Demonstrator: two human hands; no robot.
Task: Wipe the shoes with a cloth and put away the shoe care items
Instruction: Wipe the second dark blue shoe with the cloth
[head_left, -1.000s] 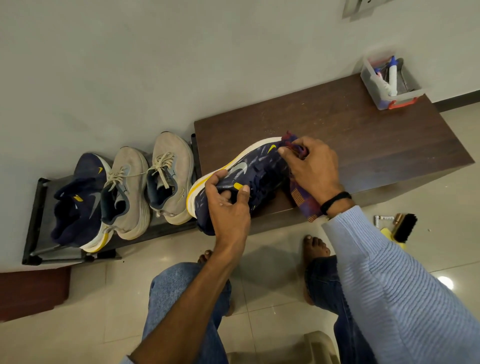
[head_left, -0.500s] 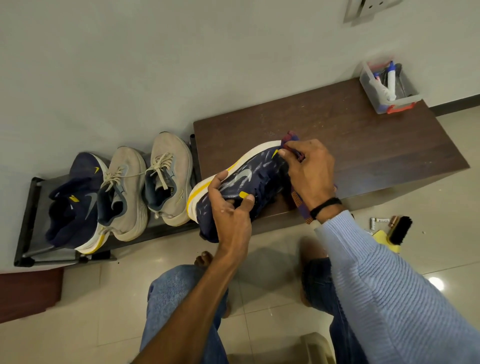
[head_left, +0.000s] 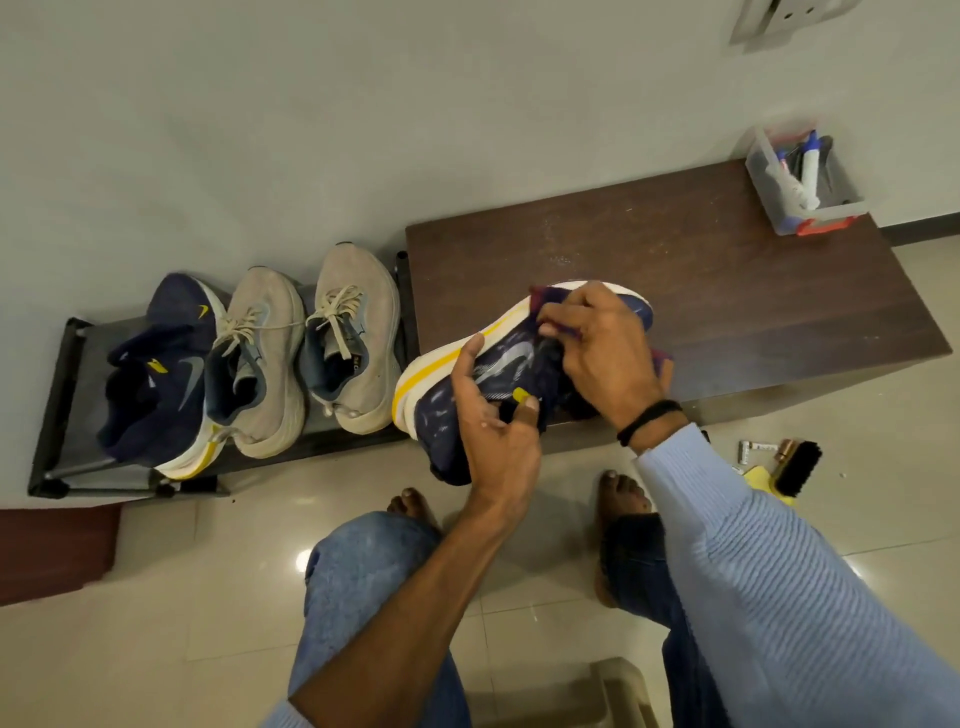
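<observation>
1. Your left hand (head_left: 496, 421) grips the navy shoe (head_left: 441, 410) at its heel end. The thumb lies up along the side near the white-and-yellow sole, and the fingers curl over the collar by the yellow tab.
2. Your right hand (head_left: 605, 353) holds a purple cloth (head_left: 546, 297), fingers bunched and pinching it against the shoe's upper. Bits of cloth show past the fingertips and under the heel of the palm.
3. The shoe lies on its side between your two hands, sole turned away from you toward the wall. Its toe end is under the right hand, over the dark wooden tabletop (head_left: 727, 291); its heel end hangs past the front edge toward you. Whether it rests on the wood cannot be told.
4. Left of your left hand, a low black rack (head_left: 62, 395) stands against the wall. It carries a second navy shoe (head_left: 161, 384) farthest out, then a beige pair (head_left: 265, 364). The nearer beige shoe sits just beside the held shoe's sole.
5. Beyond your right hand, at the tabletop's far corner, is a clear bin (head_left: 831, 213) with tubes (head_left: 810, 166) standing in it.
6. Right of your right wrist, on the floor, a black-bristled brush (head_left: 797, 467) lies partly over something yellow (head_left: 756, 475). A small white tube (head_left: 758, 446) is close by.
</observation>
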